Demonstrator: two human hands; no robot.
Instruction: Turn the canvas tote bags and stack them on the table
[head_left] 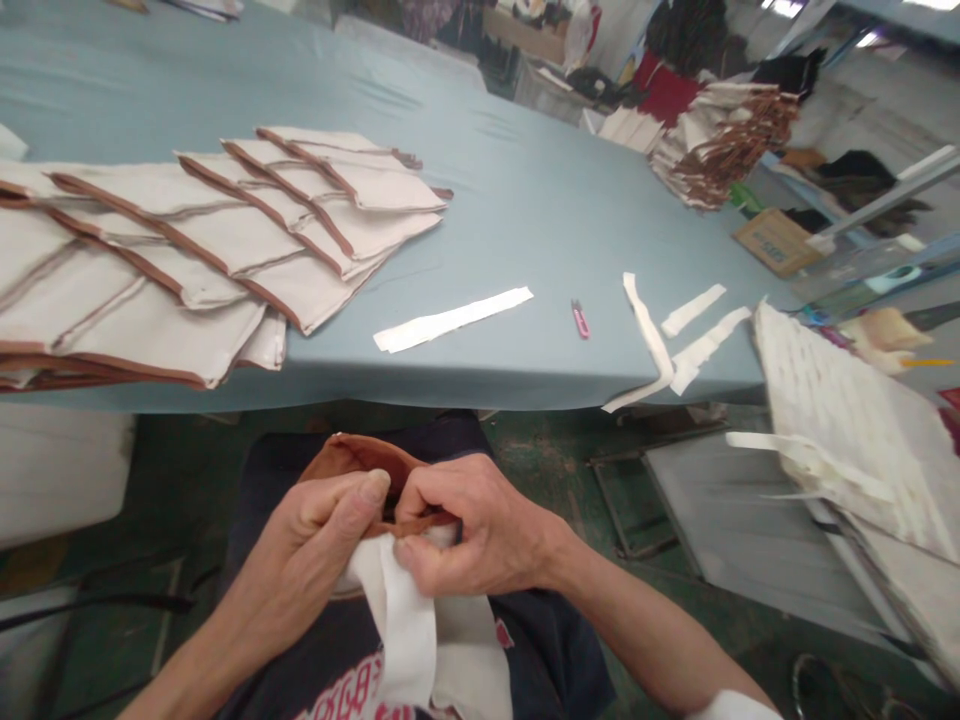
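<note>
Over my lap I have a cream fabric piece with brown edging [472, 660]. My left hand [319, 535] is closed, pinching the brown edge between thumb and fingers. Close beside it, my right hand [472, 525] grips the same edge, thumb and fingertips pressed together. A white fabric strip [409, 620] hangs down from between the hands; its upper end is partly hidden by the fingers. Behind the hands the brown inner side [349, 455] of the piece stands up as an open loop. Whether a small tool is in the fingers does not show.
A blue-covered table [525, 220] spans the front. Overlapping cream pieces with brown edges [247, 220] lie at left. A white strip [454, 320], pink thread snips [580, 320] and several shorter strips [652, 340] lie nearer the edge. A board with white strips [847, 450] stands at right.
</note>
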